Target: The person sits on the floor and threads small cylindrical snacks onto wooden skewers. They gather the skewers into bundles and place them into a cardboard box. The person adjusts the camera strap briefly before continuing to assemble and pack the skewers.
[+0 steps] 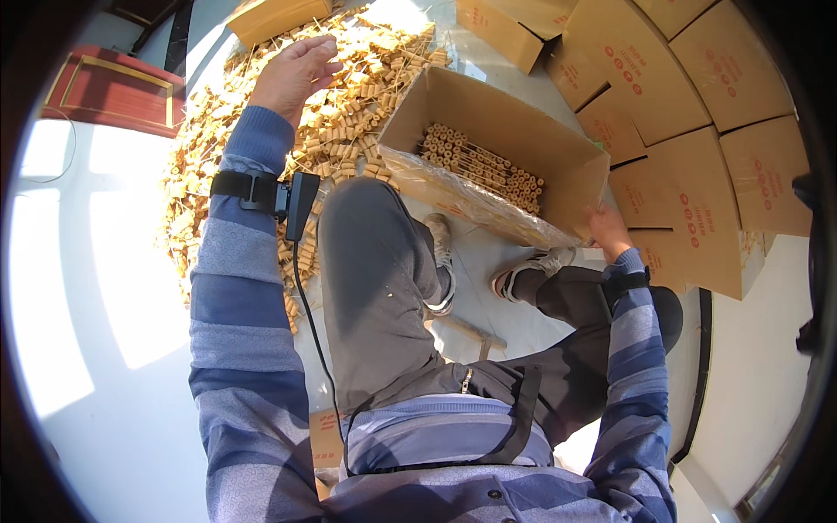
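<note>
Over the heap of tan, short cylinder-shaped pieces on thin sticks [366,109], my left hand [296,77] is raised with loosely bent fingers, some of them apart. Nothing shows in it. My right hand [609,228] grips the near right corner of an open cardboard box [558,144], its fingers partly hidden by the box wall. The box is tilted in front of my knees, with clear film along its near side. Inside, stick pieces [475,166] lie in neat rows, the round holed ends facing up at both ends.
Stacked cardboard cartons [697,192] with red print stand at the right. More cartons [501,33] are at the back. A red panel with a gold border [122,91] lies at the far left. A small wooden stool [471,331] shows between my legs.
</note>
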`<state>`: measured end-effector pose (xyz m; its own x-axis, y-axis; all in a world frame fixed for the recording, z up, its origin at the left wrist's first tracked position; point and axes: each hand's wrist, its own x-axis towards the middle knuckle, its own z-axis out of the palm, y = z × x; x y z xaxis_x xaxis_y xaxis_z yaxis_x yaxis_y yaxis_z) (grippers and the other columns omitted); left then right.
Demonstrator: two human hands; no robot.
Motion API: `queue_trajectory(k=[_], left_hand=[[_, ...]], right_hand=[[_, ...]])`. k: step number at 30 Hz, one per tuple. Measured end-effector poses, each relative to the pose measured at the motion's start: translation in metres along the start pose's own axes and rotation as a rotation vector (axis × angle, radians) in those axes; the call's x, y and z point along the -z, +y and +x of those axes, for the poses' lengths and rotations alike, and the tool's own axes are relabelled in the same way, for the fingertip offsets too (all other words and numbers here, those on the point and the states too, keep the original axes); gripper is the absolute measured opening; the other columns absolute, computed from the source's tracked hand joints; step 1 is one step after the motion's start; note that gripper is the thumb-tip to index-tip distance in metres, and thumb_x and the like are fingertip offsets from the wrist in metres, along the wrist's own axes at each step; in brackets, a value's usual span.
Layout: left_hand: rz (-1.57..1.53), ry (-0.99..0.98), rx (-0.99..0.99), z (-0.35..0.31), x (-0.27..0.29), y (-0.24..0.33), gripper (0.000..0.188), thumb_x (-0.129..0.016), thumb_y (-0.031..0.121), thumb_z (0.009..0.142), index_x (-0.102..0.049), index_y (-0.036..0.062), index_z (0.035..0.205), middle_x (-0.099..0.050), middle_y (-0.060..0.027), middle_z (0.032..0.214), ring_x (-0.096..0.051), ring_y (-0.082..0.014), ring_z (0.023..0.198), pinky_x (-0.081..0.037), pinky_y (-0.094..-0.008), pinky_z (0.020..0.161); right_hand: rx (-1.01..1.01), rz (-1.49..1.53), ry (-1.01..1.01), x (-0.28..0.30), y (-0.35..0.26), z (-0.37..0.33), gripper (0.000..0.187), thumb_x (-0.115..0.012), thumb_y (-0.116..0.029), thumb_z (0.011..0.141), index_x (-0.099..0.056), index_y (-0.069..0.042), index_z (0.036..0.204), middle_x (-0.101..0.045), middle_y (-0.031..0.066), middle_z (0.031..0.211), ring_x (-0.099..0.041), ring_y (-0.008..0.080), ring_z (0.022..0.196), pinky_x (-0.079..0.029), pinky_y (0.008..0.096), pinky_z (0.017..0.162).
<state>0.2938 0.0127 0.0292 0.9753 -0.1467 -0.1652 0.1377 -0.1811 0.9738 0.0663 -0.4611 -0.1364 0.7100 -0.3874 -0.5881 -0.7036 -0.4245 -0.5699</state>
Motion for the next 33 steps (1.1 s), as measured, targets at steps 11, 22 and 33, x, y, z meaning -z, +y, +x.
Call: queue_trajectory(k=[11,22,33], left_hand=[[0.437,0.13,0.227,0.012,0.027,-0.25,0.053,-0.074,0.028,0.087,-0.062,-0.0001,0.129,-0.069,-0.0183,0.119,-0.067,-0.0289,0.108,-0.051,-0.0379,0.097],[0.846,0.012,0.343,0.032,-0.044,-0.357,0.094,-0.084,0.042,0.075,-0.04,-0.001,0.147,-0.045,-0.0257,0.146,-0.044,-0.0407,0.136,-0.038,-0.0443,0.113],[1.21,-0.076,0.251,0.097,-0.103,-0.386,0.107,-0.089,0.044,0.068,-0.032,0.006,0.15,-0.042,-0.0196,0.144,-0.04,-0.0373,0.134,-0.031,-0.0524,0.11]], right_hand=[[0.124,-0.351,0.016,0.029,-0.022,0.008,0.039,-0.054,-0.026,0.095,-0.061,0.002,0.122,-0.069,0.0264,0.101,-0.07,0.037,0.079,-0.058,0.0423,0.067],[-0.212,-0.343,-0.125,0.046,-0.054,-0.002,0.036,-0.052,-0.026,0.101,-0.058,0.005,0.117,-0.064,0.0184,0.086,-0.069,0.0258,0.061,-0.057,0.0335,0.05],[-0.257,-0.437,-0.106,0.031,-0.068,-0.005,0.034,-0.049,-0.025,0.103,-0.056,0.004,0.12,-0.066,0.02,0.085,-0.067,0.0262,0.057,-0.054,0.0338,0.055]])
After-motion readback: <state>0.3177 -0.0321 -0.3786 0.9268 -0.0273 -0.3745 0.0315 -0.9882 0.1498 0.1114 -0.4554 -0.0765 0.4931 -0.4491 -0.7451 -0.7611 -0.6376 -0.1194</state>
